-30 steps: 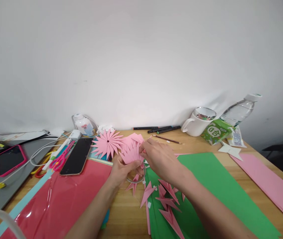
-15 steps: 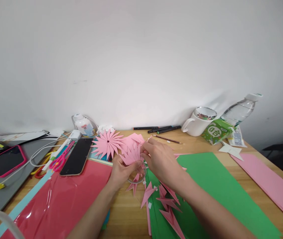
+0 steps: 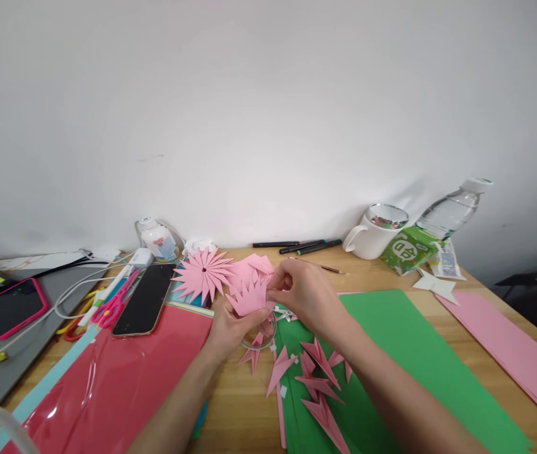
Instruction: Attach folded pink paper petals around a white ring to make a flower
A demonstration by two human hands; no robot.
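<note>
My left hand [image 3: 230,323] grips a fan of folded pink paper [image 3: 249,299] by its lower edge, thumb in front. At the fan's right side, my right hand [image 3: 299,287] pinches with thumb and forefinger; its fingertips touch the paper there. Below the fan, a roll of clear tape [image 3: 261,337] lies partly hidden by my left thumb. A finished pink paper pinwheel [image 3: 203,270] rests just behind my left hand. Several loose folded pink pieces [image 3: 318,381] are scattered in front of my right wrist, with small white squares among them.
Green sheets [image 3: 391,340] lie on the right, pink strips [image 3: 509,353] beyond. A red sheet [image 3: 121,372], black phone [image 3: 145,299] and pink scissors [image 3: 113,302] are on the left. Along the wall stand a white mug [image 3: 375,236], green box [image 3: 408,251], bottle [image 3: 452,211] and pens [image 3: 309,247].
My right hand has shifted slightly, its fingers now more curled at the fan's right edge. The fan has tipped and looks shorter. My left hand keeps its hold.
</note>
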